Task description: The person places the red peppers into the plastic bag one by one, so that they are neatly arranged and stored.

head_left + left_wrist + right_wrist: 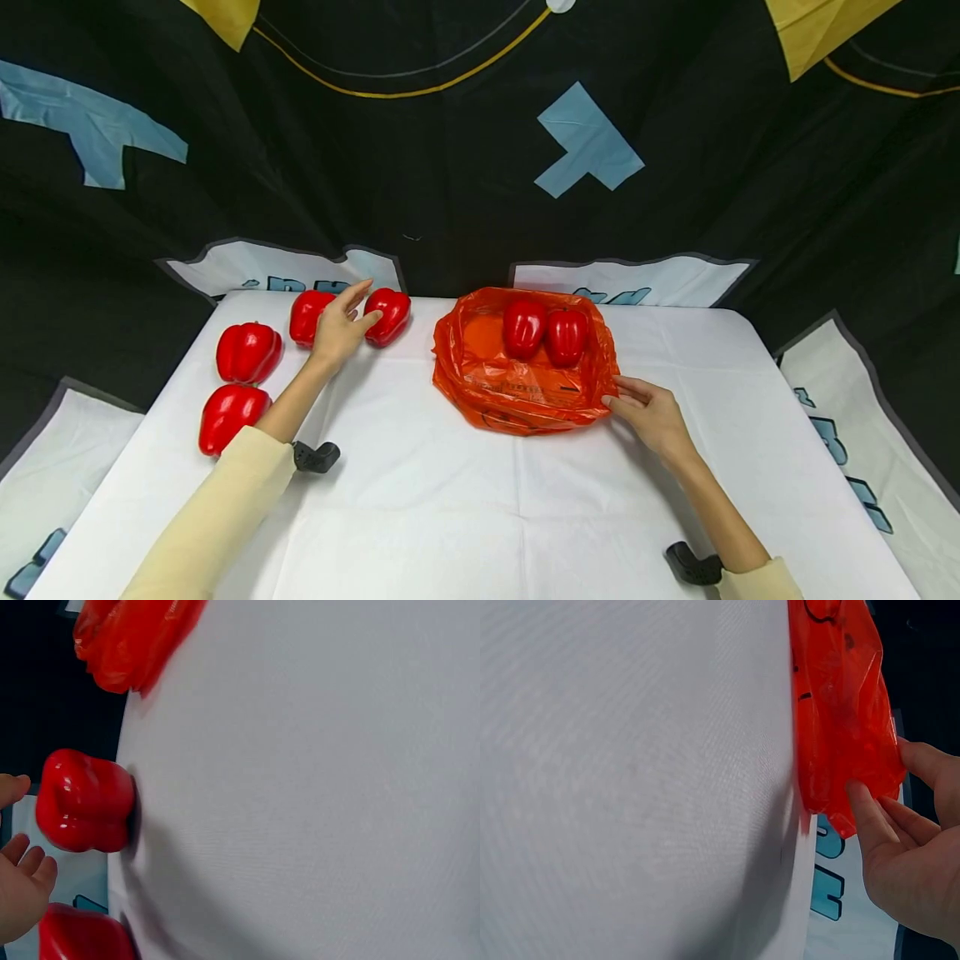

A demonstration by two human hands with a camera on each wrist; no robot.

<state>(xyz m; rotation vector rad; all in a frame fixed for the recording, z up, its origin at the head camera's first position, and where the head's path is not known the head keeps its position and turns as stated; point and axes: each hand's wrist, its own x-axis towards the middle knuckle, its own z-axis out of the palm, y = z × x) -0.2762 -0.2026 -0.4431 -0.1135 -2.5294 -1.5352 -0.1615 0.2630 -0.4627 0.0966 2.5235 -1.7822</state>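
An orange-red plastic bag [510, 408] lies with its mouth spread, two red bell peppers [524, 328] [567, 337] inside. My right hand [654, 419] pinches the bag's right rim between thumb and fingers; in the right wrist view the hand [915, 862] is at the edge of the bag [847, 712]. My left hand [342, 331], fingers spread, is beside a red pepper [387, 317] at the back; a gap shows between hand [22, 877] and pepper [86, 801] in the left wrist view. Another pepper [307, 317] is partly behind the left hand.
Two more red peppers [248, 352] [233, 418] lie at the left of the white-covered table [465, 517], the nearer one close to my left forearm. A black cloth with blue and yellow shapes hangs behind the table.
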